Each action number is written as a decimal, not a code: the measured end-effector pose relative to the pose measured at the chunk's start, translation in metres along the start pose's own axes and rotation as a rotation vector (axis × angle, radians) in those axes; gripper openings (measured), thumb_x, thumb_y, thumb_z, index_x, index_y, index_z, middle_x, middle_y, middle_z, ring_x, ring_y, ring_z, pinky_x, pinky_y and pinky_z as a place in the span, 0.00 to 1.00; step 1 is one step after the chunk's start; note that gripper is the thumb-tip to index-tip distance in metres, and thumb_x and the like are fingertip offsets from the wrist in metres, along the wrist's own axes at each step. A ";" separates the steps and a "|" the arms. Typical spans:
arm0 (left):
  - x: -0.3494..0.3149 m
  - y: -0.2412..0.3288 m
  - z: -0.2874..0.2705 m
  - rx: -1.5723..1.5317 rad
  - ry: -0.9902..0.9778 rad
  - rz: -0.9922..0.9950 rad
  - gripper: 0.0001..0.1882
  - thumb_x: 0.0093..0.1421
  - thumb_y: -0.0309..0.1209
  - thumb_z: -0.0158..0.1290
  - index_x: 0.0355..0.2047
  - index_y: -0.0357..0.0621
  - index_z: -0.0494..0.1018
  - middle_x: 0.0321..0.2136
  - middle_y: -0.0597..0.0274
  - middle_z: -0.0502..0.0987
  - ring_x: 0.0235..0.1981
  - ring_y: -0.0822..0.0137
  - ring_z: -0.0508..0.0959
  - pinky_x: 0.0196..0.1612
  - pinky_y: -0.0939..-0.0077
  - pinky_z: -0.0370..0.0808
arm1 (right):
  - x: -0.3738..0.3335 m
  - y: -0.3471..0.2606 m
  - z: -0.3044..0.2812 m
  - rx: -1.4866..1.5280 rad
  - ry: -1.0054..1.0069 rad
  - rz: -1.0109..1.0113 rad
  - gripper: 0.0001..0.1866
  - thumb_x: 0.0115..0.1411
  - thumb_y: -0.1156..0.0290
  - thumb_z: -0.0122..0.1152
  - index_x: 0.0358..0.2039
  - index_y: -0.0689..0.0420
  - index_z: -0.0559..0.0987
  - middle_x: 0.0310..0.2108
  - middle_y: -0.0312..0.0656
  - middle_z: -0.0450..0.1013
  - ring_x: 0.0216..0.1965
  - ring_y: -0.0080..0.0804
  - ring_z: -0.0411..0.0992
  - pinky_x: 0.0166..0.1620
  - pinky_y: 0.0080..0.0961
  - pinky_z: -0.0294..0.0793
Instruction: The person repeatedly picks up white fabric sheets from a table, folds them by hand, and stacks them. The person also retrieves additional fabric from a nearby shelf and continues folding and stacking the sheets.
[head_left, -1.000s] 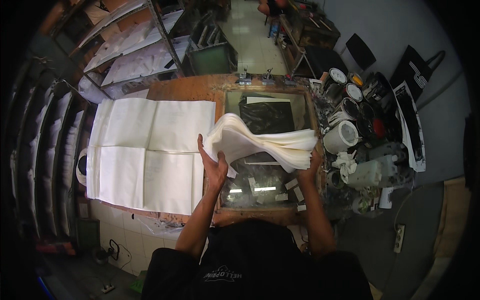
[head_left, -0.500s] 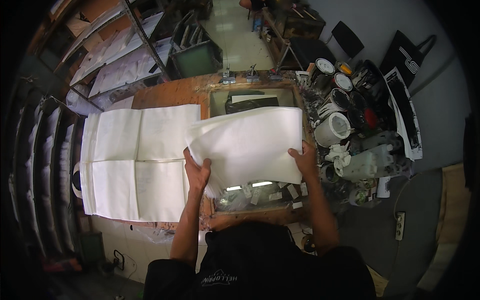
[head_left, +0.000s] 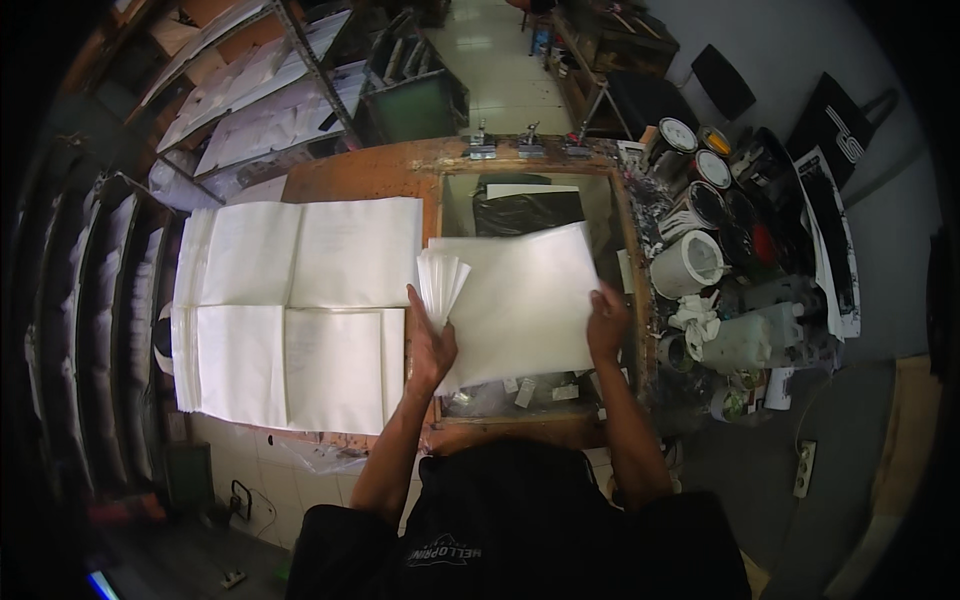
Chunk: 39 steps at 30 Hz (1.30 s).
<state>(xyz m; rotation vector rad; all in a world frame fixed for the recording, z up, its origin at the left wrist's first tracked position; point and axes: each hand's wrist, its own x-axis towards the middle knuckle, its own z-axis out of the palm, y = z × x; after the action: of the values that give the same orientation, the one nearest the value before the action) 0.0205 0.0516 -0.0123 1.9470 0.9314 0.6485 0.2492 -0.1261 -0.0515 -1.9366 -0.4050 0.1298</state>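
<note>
A stack of thin white sheets, possibly fabric, is in front of me above the glass-topped part of the workbench. My left hand grips its left edge, thumb on the near side and fingers behind. Just above that hand the folded edges fan out. At the right edge, the fingers of my right hand are closed round the sheets. More white sheets lie to the left in two rows, a far pile and a near pile, close to my left hand.
Metal clamps line the bench's far edge. Black plastic shows at the glass panel. Stained paint tubs and a translucent jug crowd the right side. Racks holding sheets stand at the far left.
The stack has come down flatter and slightly nearer me, its left edges now fanned out. My left hand has shifted a little to the right. The whole view has moved slightly.
</note>
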 end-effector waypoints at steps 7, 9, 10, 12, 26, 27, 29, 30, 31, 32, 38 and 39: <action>-0.026 0.021 -0.008 -0.218 0.083 0.108 0.57 0.49 0.28 0.55 0.67 0.32 0.26 0.64 0.28 0.46 0.66 0.42 0.51 0.67 0.59 0.50 | -0.015 -0.051 -0.030 0.521 0.087 -0.063 0.27 0.60 0.75 0.58 0.60 0.63 0.67 0.51 0.49 0.72 0.48 0.36 0.73 0.53 0.31 0.70; -0.011 0.026 0.005 -0.181 0.159 0.056 0.55 0.49 0.26 0.54 0.68 0.32 0.28 0.64 0.29 0.46 0.66 0.41 0.52 0.67 0.58 0.50 | -0.007 -0.034 -0.020 0.473 0.056 -0.094 0.29 0.57 0.79 0.60 0.60 0.64 0.65 0.51 0.50 0.72 0.48 0.37 0.73 0.53 0.31 0.70; -0.002 0.028 0.010 -0.162 0.195 0.028 0.54 0.49 0.25 0.53 0.68 0.33 0.30 0.64 0.29 0.47 0.66 0.41 0.52 0.67 0.58 0.50 | 0.001 -0.027 -0.015 0.418 0.042 -0.095 0.30 0.56 0.81 0.61 0.60 0.64 0.65 0.50 0.49 0.72 0.48 0.37 0.73 0.53 0.31 0.70; 0.015 0.027 0.017 -0.210 0.244 0.060 0.50 0.51 0.23 0.52 0.68 0.33 0.33 0.64 0.29 0.49 0.65 0.41 0.54 0.67 0.58 0.51 | 0.015 -0.003 -0.013 0.305 0.018 -0.075 0.32 0.53 0.81 0.64 0.59 0.64 0.66 0.48 0.49 0.73 0.47 0.38 0.73 0.53 0.32 0.70; -0.002 -0.035 0.026 -0.106 0.257 0.139 0.33 0.51 0.26 0.55 0.57 0.28 0.58 0.52 0.31 0.64 0.54 0.41 0.67 0.58 0.56 0.64 | 0.011 -0.034 -0.038 0.045 -0.079 0.046 0.24 0.50 0.74 0.70 0.48 0.68 0.74 0.41 0.47 0.77 0.41 0.35 0.75 0.47 0.31 0.73; 0.003 -0.009 0.014 -0.122 0.327 0.112 0.30 0.52 0.27 0.56 0.54 0.28 0.61 0.49 0.33 0.69 0.51 0.44 0.71 0.55 0.56 0.67 | 0.019 -0.042 -0.047 -0.047 -0.164 0.045 0.22 0.50 0.74 0.70 0.45 0.68 0.76 0.38 0.46 0.78 0.37 0.34 0.76 0.44 0.31 0.74; 0.016 -0.001 -0.008 -0.173 0.107 -0.143 0.30 0.52 0.30 0.60 0.52 0.28 0.64 0.43 0.38 0.74 0.44 0.48 0.76 0.50 0.58 0.72 | 0.039 -0.039 -0.054 -0.116 -0.313 0.072 0.19 0.50 0.72 0.70 0.41 0.67 0.79 0.34 0.47 0.79 0.33 0.35 0.78 0.40 0.30 0.75; 0.021 -0.006 -0.017 -0.198 -0.004 -0.275 0.30 0.52 0.31 0.61 0.51 0.28 0.65 0.40 0.40 0.76 0.41 0.50 0.78 0.47 0.60 0.75 | 0.049 -0.031 -0.055 -0.096 -0.383 0.109 0.18 0.49 0.70 0.70 0.40 0.66 0.80 0.33 0.47 0.79 0.32 0.38 0.78 0.39 0.30 0.75; 0.025 -0.012 -0.022 -0.311 -0.090 -0.387 0.32 0.51 0.33 0.63 0.52 0.28 0.65 0.37 0.46 0.78 0.37 0.52 0.79 0.43 0.62 0.76 | 0.051 -0.024 -0.057 -0.078 -0.457 0.144 0.17 0.49 0.69 0.70 0.38 0.65 0.81 0.31 0.48 0.80 0.31 0.40 0.79 0.37 0.30 0.75; 0.031 -0.017 -0.026 -0.428 -0.170 -0.485 0.34 0.50 0.35 0.65 0.53 0.29 0.65 0.34 0.51 0.80 0.32 0.54 0.80 0.40 0.64 0.78 | 0.050 -0.013 -0.053 -0.083 -0.471 0.165 0.18 0.49 0.69 0.70 0.39 0.65 0.81 0.31 0.48 0.80 0.31 0.37 0.78 0.37 0.30 0.75; 0.016 -0.039 -0.005 -0.089 -0.232 -0.302 0.42 0.54 0.36 0.63 0.62 0.28 0.55 0.54 0.41 0.68 0.56 0.52 0.70 0.57 0.64 0.69 | 0.025 0.074 -0.011 -0.312 -0.152 -0.040 0.15 0.54 0.67 0.66 0.37 0.64 0.79 0.35 0.49 0.78 0.37 0.39 0.76 0.42 0.35 0.73; 0.011 -0.038 0.000 0.004 -0.184 -0.257 0.41 0.55 0.35 0.62 0.62 0.27 0.54 0.54 0.39 0.68 0.57 0.50 0.69 0.58 0.63 0.68 | 0.021 0.072 -0.007 -0.306 -0.148 -0.014 0.14 0.55 0.68 0.65 0.38 0.64 0.78 0.34 0.49 0.77 0.37 0.38 0.76 0.43 0.34 0.73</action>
<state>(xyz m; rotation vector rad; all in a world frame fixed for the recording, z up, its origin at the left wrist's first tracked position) 0.0131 0.0744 -0.0443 1.8152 1.0432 0.3139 0.2863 -0.1496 -0.1123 -2.2327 -0.5630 0.2132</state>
